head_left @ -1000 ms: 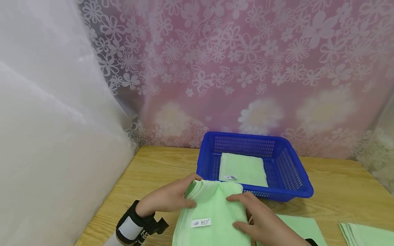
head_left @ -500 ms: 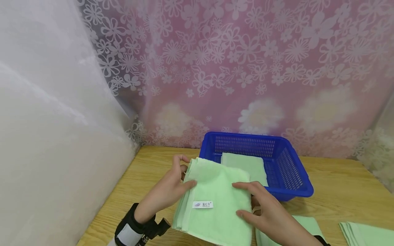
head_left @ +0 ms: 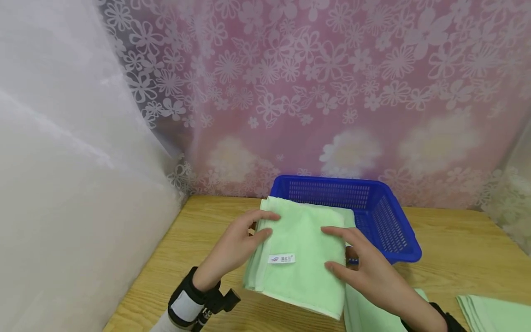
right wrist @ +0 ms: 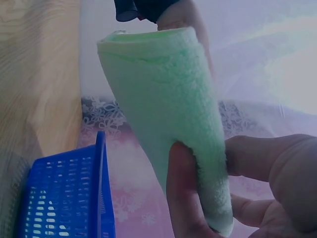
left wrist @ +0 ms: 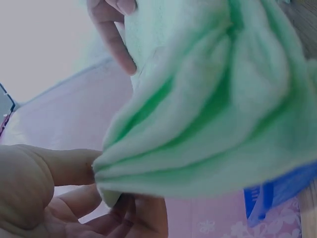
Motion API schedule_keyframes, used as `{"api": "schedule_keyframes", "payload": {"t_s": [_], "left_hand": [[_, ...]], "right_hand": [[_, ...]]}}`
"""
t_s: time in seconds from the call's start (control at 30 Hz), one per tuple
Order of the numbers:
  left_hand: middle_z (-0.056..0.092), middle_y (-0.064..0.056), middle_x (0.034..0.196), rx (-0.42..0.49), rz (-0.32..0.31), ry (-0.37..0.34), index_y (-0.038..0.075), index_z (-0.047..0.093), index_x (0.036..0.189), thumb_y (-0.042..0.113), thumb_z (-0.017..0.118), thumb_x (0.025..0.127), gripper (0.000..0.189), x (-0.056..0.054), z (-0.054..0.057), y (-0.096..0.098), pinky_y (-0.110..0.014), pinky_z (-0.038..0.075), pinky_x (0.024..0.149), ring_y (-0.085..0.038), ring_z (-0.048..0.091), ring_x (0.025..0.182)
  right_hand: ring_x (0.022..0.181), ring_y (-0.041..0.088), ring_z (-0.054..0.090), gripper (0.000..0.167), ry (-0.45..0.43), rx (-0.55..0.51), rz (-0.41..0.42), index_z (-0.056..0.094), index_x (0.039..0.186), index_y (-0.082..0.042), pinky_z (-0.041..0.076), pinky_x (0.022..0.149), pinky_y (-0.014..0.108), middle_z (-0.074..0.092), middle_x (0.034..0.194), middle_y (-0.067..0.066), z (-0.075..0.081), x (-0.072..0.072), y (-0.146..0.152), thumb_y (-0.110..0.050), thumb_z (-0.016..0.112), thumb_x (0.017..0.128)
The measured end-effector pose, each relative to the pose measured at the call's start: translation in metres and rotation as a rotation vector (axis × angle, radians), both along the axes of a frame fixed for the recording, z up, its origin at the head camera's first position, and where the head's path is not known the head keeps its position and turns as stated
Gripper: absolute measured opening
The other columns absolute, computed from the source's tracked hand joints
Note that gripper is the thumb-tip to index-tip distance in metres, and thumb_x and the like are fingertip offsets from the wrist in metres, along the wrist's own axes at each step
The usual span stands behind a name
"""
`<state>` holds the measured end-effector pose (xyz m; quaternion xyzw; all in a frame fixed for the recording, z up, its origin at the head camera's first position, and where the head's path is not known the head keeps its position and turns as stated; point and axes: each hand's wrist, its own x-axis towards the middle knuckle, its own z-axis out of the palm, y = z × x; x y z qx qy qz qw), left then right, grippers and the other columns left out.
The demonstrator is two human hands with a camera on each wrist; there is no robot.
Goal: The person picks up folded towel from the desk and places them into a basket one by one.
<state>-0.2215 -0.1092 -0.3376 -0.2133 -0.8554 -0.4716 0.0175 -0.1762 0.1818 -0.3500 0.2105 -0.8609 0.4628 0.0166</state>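
Between both hands hangs a folded light-green towel with a small white label, tilted in front of the basket and overlapping its near left part. My left hand pinches its layered left edge; in the left wrist view the towel bunches into pleats at the fingers. The right hand grips the opposite edge, thumb and fingers on either side of the fold, as the right wrist view of the towel shows. Behind it stands a blue basket, where another green towel lies mostly hidden.
On the wooden table, a folded green towel lies below the right forearm, partly covered by it. Another folded towel is at the right front edge. A pink flowered curtain hangs behind the table.
Both hands have lifted the towel up and forward, from the table's front to the basket's near edge. Its lower edge now shows, and it covers more of the towel inside the basket.
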Motion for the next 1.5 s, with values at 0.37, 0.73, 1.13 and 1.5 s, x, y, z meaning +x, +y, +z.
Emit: {"api": "schedule_keyframes", "payload": {"t_s": [0.37, 0.73, 1.13, 1.5], "left_hand": [[0.064, 0.004, 0.138, 0.054, -0.060, -0.012, 0.028, 0.066, 0.142, 0.011, 0.067, 0.102, 0.042, -0.014, 0.012, 0.021, -0.027, 0.045, 0.075, -0.021, 0.055, 0.102], [0.052, -0.003, 0.151, 0.081, -0.124, 0.021, 0.024, 0.054, 0.154, 0.005, 0.068, 0.098, 0.061, -0.041, 0.026, 0.048, -0.030, 0.047, 0.077, -0.024, 0.053, 0.114], [0.043, -0.007, 0.156, 0.095, -0.170, 0.017, 0.025, 0.036, 0.165, -0.001, 0.058, 0.098, 0.075, -0.071, 0.024, 0.071, -0.031, 0.041, 0.073, -0.027, 0.047, 0.117], [0.042, -0.008, 0.156, 0.187, -0.135, -0.128, 0.030, 0.040, 0.163, -0.004, 0.059, 0.097, 0.076, -0.086, 0.015, 0.076, -0.036, 0.044, 0.079, -0.028, 0.046, 0.118]], "right_hand": [[0.106, 0.030, 0.073, 0.071, 0.035, -0.025, -0.056, 0.043, 0.159, -0.010, 0.061, 0.072, 0.025, 0.047, 0.140, 0.023, 0.013, -0.015, 0.018, -0.004, 0.075, 0.095], [0.129, 0.055, 0.060, 0.081, 0.049, -0.008, -0.125, 0.031, 0.166, -0.013, 0.061, 0.078, 0.025, 0.034, 0.157, 0.027, 0.034, -0.041, 0.045, -0.004, 0.073, 0.097], [0.134, 0.058, 0.054, 0.095, 0.040, 0.038, -0.138, 0.013, 0.170, -0.015, 0.061, 0.079, 0.028, 0.020, 0.165, 0.033, 0.035, -0.063, 0.060, -0.007, 0.073, 0.097], [0.135, 0.059, 0.053, 0.096, -0.012, 0.052, -0.139, 0.005, 0.171, -0.014, 0.062, 0.079, 0.030, 0.017, 0.166, 0.037, 0.031, -0.075, 0.064, -0.006, 0.069, 0.100]]}}
